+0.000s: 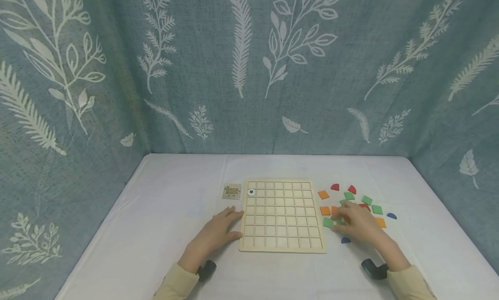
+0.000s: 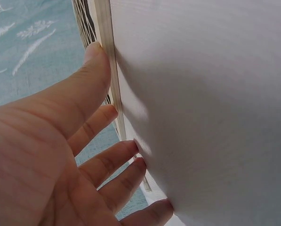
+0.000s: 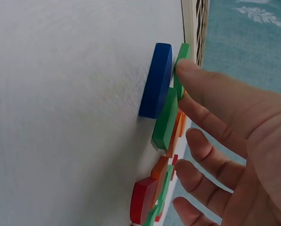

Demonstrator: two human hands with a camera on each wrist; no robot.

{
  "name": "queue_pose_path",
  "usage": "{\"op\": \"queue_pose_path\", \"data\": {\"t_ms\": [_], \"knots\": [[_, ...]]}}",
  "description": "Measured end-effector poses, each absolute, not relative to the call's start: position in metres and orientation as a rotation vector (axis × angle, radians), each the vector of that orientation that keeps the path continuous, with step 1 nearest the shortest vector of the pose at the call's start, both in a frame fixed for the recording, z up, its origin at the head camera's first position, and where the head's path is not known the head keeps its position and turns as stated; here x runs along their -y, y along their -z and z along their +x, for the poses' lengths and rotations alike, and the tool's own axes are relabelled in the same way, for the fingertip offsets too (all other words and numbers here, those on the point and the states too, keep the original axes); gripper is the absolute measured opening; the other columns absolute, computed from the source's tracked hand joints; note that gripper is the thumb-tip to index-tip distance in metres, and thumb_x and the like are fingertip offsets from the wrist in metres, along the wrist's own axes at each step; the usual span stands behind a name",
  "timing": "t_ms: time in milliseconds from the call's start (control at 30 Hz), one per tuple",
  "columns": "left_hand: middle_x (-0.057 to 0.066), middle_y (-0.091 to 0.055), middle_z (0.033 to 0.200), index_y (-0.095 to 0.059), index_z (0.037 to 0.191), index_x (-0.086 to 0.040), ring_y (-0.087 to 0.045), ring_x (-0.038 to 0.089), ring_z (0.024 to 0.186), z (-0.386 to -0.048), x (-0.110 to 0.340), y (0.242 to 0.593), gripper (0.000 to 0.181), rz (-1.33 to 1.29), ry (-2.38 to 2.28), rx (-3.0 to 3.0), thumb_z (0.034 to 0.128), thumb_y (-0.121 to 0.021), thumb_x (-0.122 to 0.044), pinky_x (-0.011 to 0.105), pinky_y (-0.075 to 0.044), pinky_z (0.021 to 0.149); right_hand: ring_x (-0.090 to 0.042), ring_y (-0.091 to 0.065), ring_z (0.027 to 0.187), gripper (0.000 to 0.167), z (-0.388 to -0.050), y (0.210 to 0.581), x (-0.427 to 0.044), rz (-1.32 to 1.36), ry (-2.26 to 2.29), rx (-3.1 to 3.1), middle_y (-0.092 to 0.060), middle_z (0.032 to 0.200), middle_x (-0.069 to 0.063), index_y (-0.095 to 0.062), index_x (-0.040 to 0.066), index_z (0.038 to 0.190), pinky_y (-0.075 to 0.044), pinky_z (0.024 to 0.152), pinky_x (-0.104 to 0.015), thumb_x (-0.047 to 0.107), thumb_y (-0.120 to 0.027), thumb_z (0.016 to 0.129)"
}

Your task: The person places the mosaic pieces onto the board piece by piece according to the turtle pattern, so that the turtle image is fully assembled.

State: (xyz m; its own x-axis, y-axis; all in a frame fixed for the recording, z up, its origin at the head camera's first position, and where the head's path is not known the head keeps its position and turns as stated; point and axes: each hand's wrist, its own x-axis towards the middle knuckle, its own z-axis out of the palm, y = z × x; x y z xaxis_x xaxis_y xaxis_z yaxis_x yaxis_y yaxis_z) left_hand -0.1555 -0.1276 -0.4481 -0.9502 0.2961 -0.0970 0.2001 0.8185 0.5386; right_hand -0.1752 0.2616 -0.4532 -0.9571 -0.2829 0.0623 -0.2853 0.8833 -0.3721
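Observation:
A pale wooden grid board (image 1: 282, 251) lies flat, a round white piece with a dark centre (image 1: 251, 192) in its upper-left part. The thumb and fingertips of my left hand (image 1: 216, 233) (image 2: 84, 136) are at its left edge, fingers relaxed and spread. My right hand (image 1: 360, 224) (image 3: 239, 136) is low over the loose pieces right of the board. Its bent thumb and index finger are at a green square (image 1: 328, 222) (image 3: 179, 82); whether they grip it, I cannot tell. Another green piece (image 3: 165, 120) and a blue half-round piece (image 1: 345, 240) (image 3: 156, 80) are close by.
A small printed card (image 1: 231, 191) lies left of the board's upper corner. Scattered on the right are orange pieces (image 1: 323, 194), red pieces (image 1: 335, 187), several green squares (image 1: 377, 210) and another blue piece (image 1: 391, 216). A patterned curtain (image 1: 257, 118) stands behind the white table (image 1: 183, 183).

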Motion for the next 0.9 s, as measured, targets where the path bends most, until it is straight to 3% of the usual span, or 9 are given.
{"op": "queue_pose_path", "data": {"t_ms": [200, 400, 500, 667, 900], "knots": [[0.017, -0.037, 0.145, -0.049, 0.133, -0.012, -0.030, 0.036, 0.136, -0.155, 0.127, 0.448, 0.061, 0.396, -0.813, -2.826, 0.0793, -0.067, -0.035, 0.058, -0.025, 0.109, -0.011, -0.053, 0.076, 0.019, -0.173, 0.450, -0.259, 0.497, -0.573, 3.030, -0.055, 0.082, 0.007, -0.071, 0.016, 0.089, -0.050, 0.067, -0.029, 0.022, -0.079, 0.073], [0.017, -0.036, 0.146, -0.049, 0.134, -0.013, -0.029, 0.036, 0.136, -0.155, 0.127, 0.448, 0.061, 0.379, -0.821, -2.816, 0.0792, -0.067, -0.035, 0.058, -0.024, 0.110, -0.011, -0.054, 0.080, 0.019, -0.171, 0.446, -0.258, 0.528, -0.537, 3.004, -0.060, 0.087, 0.006, -0.072, 0.016, 0.089, -0.051, 0.070, -0.030, 0.024, -0.079, 0.073], [0.017, -0.036, 0.146, -0.049, 0.134, -0.013, -0.029, 0.035, 0.136, -0.156, 0.127, 0.449, 0.062, 0.375, -0.815, -2.814, 0.0791, -0.067, -0.035, 0.057, -0.024, 0.110, -0.008, -0.047, 0.072, 0.019, -0.171, 0.443, -0.259, 0.549, -0.523, 2.989, -0.059, 0.084, 0.007, -0.072, 0.016, 0.089, -0.042, 0.064, -0.025, 0.023, -0.079, 0.073], [0.016, -0.036, 0.146, -0.049, 0.134, -0.014, -0.030, 0.035, 0.136, -0.156, 0.128, 0.450, 0.062, 0.380, -0.814, -2.820, 0.0787, -0.067, -0.036, 0.057, -0.024, 0.110, -0.008, -0.041, 0.066, 0.018, -0.171, 0.440, -0.259, 0.545, -0.539, 2.964, -0.057, 0.081, 0.008, -0.071, 0.017, 0.088, -0.033, 0.066, -0.027, 0.022, -0.079, 0.073], [0.017, -0.037, 0.145, -0.050, 0.133, -0.013, -0.030, 0.036, 0.136, -0.156, 0.128, 0.450, 0.062, 0.394, -0.820, -2.823, 0.0786, -0.067, -0.035, 0.058, -0.025, 0.109, -0.008, -0.050, 0.066, 0.016, -0.176, 0.437, -0.249, 0.620, -0.622, 2.881, -0.058, 0.083, 0.006, -0.070, 0.016, 0.089, -0.038, 0.060, -0.021, 0.020, -0.077, 0.075]]}}
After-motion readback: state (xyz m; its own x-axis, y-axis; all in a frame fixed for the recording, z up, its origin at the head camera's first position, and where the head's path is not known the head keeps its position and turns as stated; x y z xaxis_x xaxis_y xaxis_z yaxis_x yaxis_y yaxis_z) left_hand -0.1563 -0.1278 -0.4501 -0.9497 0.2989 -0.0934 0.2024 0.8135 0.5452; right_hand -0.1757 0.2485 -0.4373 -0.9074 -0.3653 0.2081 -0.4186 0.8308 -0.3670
